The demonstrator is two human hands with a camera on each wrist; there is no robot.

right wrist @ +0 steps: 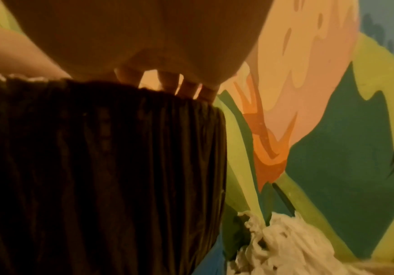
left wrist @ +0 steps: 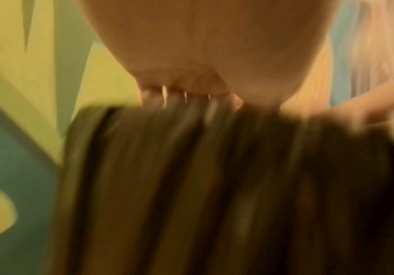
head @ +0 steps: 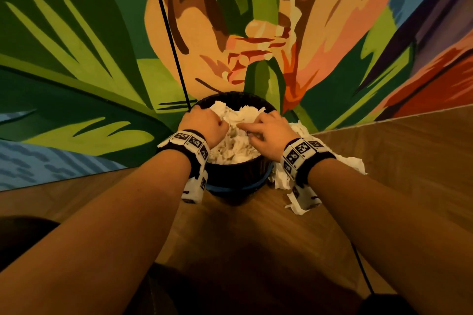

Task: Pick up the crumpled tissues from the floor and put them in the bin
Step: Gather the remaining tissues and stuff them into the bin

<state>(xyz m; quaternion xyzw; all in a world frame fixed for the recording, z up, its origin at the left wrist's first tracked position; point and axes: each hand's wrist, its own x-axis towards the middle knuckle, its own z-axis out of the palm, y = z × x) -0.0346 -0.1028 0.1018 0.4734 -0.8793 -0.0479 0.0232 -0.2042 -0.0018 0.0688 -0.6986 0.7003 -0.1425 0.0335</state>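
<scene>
A round bin (head: 235, 179) with a black liner stands on the wooden floor against the painted wall, heaped with crumpled white tissues (head: 238, 146). My left hand (head: 207, 123) is over its left rim, fingers bent down into the heap with the tips hidden. My right hand (head: 263, 130) lies on the heap from the right, index finger stretched left. Both wrist views show the fingers (left wrist: 191, 100) (right wrist: 172, 83) dipping behind the bin (left wrist: 191, 186) (right wrist: 97, 167) rim. More tissues (head: 350, 163) (right wrist: 285, 241) lie on the floor right of the bin.
The mural wall (head: 102, 59) rises right behind the bin, and a black cable (head: 169, 33) runs down it to the bin's left. Another cable (head: 361, 271) crosses the floor at lower right. Bare wooden floor (head: 256, 233) lies in front of the bin.
</scene>
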